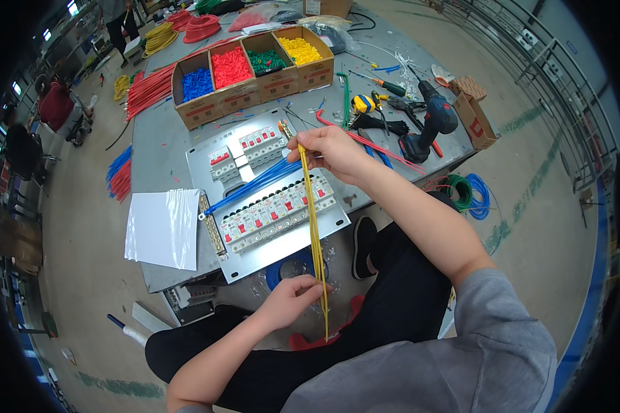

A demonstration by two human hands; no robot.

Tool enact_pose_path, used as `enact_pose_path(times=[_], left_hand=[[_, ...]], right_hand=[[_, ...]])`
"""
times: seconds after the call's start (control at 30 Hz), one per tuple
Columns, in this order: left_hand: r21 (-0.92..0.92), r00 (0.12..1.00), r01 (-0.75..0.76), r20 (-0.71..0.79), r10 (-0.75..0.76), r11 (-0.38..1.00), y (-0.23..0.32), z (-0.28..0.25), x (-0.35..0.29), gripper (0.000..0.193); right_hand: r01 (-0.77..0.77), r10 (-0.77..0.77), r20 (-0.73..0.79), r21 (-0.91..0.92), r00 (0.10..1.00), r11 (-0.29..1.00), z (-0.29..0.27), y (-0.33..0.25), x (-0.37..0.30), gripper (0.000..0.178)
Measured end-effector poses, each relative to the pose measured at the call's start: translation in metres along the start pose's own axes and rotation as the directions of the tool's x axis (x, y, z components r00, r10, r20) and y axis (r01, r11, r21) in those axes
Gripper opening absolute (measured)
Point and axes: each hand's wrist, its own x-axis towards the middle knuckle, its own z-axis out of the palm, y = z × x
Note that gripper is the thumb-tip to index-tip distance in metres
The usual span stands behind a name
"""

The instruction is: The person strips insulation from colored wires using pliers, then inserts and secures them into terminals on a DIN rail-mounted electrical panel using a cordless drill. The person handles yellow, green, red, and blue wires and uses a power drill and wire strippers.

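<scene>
The bunch of yellow wires (313, 220) hangs in the air in front of the metal plate (272, 246), past the near edge of the worktop (155, 158), and dips down over the person's lap. The right hand (332, 153) pinches it near the top, and the left hand (291, 301) has its fingers closed on it lower down. The wires and the right hand get in the way — they hide a bit of the plate and its long row of switches (275, 213). Blue wires (255, 184) run across the plate, over the row.

A shiny white sheet (162, 230) lies to the left. To the right I see some red wires (379, 144), a yellow tape measure (365, 103), a green screwdriver (393, 88) and a drill (434, 117).

Behind the plate stands a long cardboard box (217, 110) with four parts — full of little blue, red, green and yellow bits, one colour in each.
</scene>
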Motion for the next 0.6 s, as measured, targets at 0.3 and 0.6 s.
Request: enact_pose_path(times=[0.3,0.6], left_hand=[[-0.059,0.995,-0.098,-0.012,0.097,0.993,-0.004,0.002,-0.001,0.030],[0.181,0.960,-0.178,-0.183,0.211,0.967,-0.007,0.005,0.001,0.023]], right_hand=[[-0.004,0.003,-0.040,-0.009,0.999,1.000,0.008,-0.003,0.000,0.034],[-0.004,0.003,0.006,0.017,1.000,1.000,0.015,0.002,-0.003,0.033]])
